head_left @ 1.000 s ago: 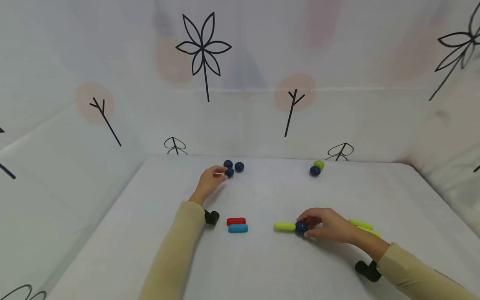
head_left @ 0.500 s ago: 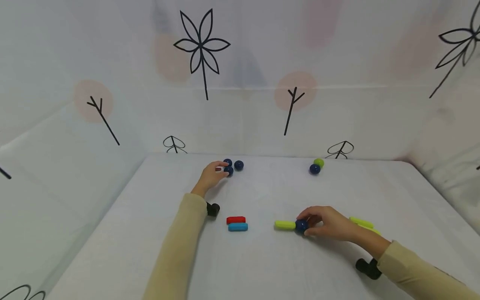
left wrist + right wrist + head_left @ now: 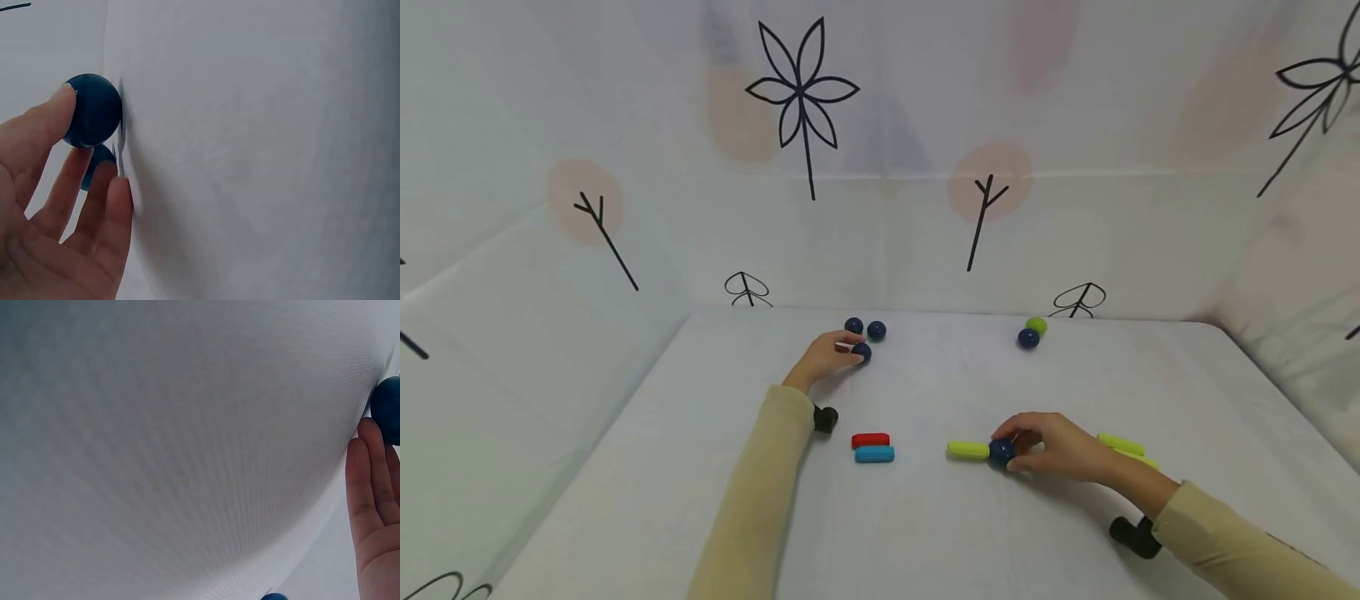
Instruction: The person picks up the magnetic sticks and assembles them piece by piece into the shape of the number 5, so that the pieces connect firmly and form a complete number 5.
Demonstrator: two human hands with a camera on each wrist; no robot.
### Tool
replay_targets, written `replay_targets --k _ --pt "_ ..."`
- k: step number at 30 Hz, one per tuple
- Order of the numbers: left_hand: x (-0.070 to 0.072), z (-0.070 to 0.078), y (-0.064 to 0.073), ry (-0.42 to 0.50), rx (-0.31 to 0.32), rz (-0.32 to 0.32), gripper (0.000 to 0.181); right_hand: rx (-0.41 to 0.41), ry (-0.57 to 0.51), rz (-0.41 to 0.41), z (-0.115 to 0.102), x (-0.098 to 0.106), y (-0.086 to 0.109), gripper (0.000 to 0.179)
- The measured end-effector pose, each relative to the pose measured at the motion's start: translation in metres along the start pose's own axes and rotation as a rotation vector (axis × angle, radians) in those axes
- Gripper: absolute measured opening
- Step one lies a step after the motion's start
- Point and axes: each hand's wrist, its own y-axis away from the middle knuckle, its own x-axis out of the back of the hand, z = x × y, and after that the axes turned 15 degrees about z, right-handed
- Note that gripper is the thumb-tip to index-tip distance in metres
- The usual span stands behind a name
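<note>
My left hand [image 3: 826, 357] pinches a dark blue ball [image 3: 862, 353] between thumb and fingers near the back of the table. In the left wrist view the thumb presses on this ball [image 3: 94, 111], and a second blue ball [image 3: 99, 164] shows behind the fingers. Two more dark blue balls, one on the left [image 3: 853, 326] and one on the right [image 3: 876, 331], lie just beyond the hand. Farther right, my right hand [image 3: 1051, 448] holds another dark blue ball [image 3: 1001, 452] by its sides. A lime-green stick [image 3: 967, 450] lies end-on against that ball.
A red stick [image 3: 870, 440] and a blue stick [image 3: 875, 454] lie side by side at mid table. Lime-green sticks [image 3: 1122, 444] sit behind the right wrist. At the back right are a green ball [image 3: 1037, 325] and a dark blue ball [image 3: 1028, 338]. White cloth covers the table [image 3: 880, 533].
My left hand has drawn one blue ball slightly toward me and to the right, apart from the other two. The right hand stays on its ball.
</note>
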Motion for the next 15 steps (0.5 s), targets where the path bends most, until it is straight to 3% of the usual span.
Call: replay_targets --k 3,15 --pt "-0.001 0.001 0.001 0.002 -0.017 -0.023 0.037 0.001 -0.004 0.000 -0.002 0.000 0.000 0.033" --pt "0.005 0.003 0.013 0.050 0.054 -0.012 0.035 0.015 -0.021 0.001 -0.005 -0.001 -0.001 0.033"
